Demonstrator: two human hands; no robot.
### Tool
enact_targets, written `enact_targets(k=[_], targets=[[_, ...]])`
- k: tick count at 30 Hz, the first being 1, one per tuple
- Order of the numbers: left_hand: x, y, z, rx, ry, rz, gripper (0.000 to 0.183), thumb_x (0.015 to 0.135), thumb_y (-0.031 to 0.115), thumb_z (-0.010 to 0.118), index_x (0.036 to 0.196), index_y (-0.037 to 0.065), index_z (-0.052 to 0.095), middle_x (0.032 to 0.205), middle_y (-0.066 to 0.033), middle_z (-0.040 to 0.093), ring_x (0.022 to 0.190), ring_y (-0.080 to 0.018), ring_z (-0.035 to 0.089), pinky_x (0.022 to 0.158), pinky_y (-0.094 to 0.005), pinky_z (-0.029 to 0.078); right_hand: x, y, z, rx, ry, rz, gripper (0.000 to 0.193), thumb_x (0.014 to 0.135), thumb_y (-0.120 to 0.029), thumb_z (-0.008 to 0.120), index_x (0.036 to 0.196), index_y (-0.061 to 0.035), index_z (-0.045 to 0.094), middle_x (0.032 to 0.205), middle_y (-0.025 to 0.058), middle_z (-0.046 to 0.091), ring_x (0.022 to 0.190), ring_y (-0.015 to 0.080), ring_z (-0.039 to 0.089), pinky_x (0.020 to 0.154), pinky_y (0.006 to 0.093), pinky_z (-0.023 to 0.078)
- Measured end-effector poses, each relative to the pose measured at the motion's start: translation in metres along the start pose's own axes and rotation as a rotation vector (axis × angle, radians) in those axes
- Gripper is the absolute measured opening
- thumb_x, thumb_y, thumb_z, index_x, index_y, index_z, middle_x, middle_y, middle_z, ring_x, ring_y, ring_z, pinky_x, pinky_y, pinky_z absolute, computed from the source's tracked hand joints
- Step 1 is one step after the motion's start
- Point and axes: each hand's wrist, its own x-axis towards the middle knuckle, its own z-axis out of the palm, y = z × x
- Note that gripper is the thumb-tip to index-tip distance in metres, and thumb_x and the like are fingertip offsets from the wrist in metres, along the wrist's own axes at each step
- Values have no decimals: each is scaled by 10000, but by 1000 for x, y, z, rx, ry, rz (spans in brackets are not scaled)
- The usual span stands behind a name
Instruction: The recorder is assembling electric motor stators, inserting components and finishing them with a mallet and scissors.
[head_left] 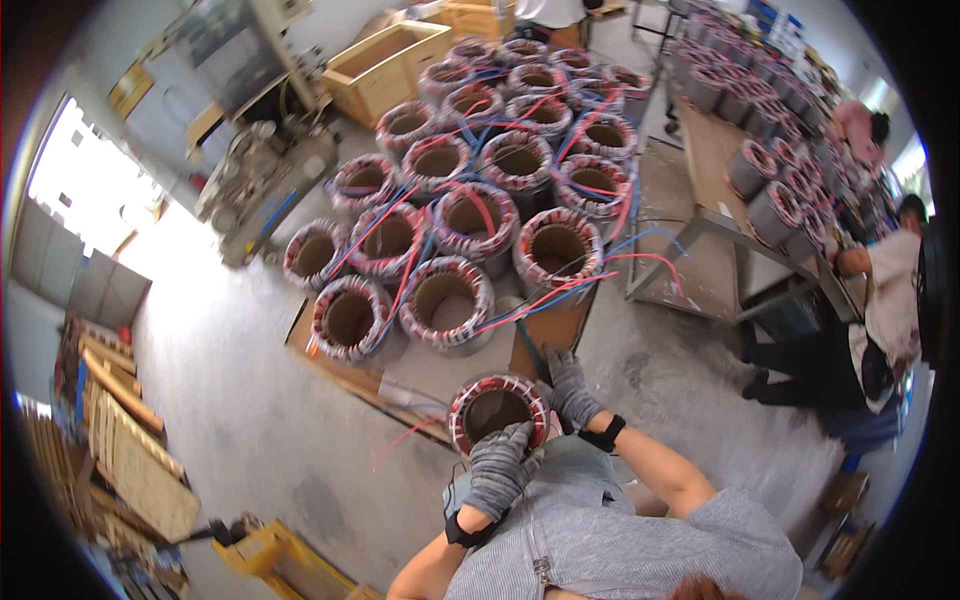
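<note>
My left hand (503, 468), in a grey glove, grips the near rim of a motor stator (460, 410), with its fingers over the ring of red and white laced windings. The stator stands close to my body, at the near edge of a low board-topped platform (410, 375). My right hand (572, 392), also gloved, is just right of this stator, with fingers stretched forward by the platform's corner. A thin dark green strip (531, 348) lies beside those fingers; whether they touch it I cannot tell.
Several upright stators (445, 300) with red and blue leads crowd the platform. A metal-framed bench (735, 235) with more stators stands right, where a person (890, 290) sits. Left are a machine (265, 180), wooden pallets (135, 460) and a yellow pallet jack (275, 555). A wooden crate (385, 65) is behind.
</note>
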Motion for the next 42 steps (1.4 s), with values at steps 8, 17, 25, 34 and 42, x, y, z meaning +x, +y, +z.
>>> enact_targets(k=[8, 17, 25, 34, 42], targets=[[-2, -21, 12, 52, 16, 24, 371, 674, 340, 655, 918, 69, 592, 829, -113, 603, 743, -305, 578, 692, -419, 436, -44, -14, -4, 322, 155, -161, 419, 819, -250, 508, 1173, -33, 447, 1070, 186, 501, 1005, 334, 469, 885, 403, 365], [5, -5, -11, 29, -59, 143, 314, 675, 279, 664, 873, 50, 580, 825, -141, 581, 775, -322, 543, 693, -411, 424, -52, -84, -29, 332, 194, -161, 432, 780, -150, 496, 1195, -48, 432, 1119, 210, 452, 1070, 358, 421, 930, 417, 330], [-39, -106, -72, -100, 444, 278, 320, 692, 83, 576, 1011, 65, 582, 1051, -95, 574, 1037, -277, 522, 901, -423, 385, -49, -101, -28, 371, 117, -118, 373, 834, -138, 440, 1193, -36, 427, 1132, 167, 464, 1042, 305, 461, 896, 385, 370], [1, -355, -123, 89, 831, -364, 367, 717, 108, 593, 1078, 61, 539, 1072, -128, 536, 1029, -327, 467, 900, -407, 355, -64, -109, -9, -54, 376, -124, 312, 923, -258, 387, 1131, -33, 448, 1037, 97, 544, 899, 160, 565, 758, 263, 490], [50, -402, -121, 387, 616, -321, 358, 675, 233, 647, 1022, 161, 595, 1112, -96, 501, 1078, -301, 421, 901, -442, 310, -69, -112, -8, 409, 403, 405, 324, 897, -211, 397, 1131, 1, 469, 1096, 125, 519, 1009, 224, 493, 888, 331, 381]])
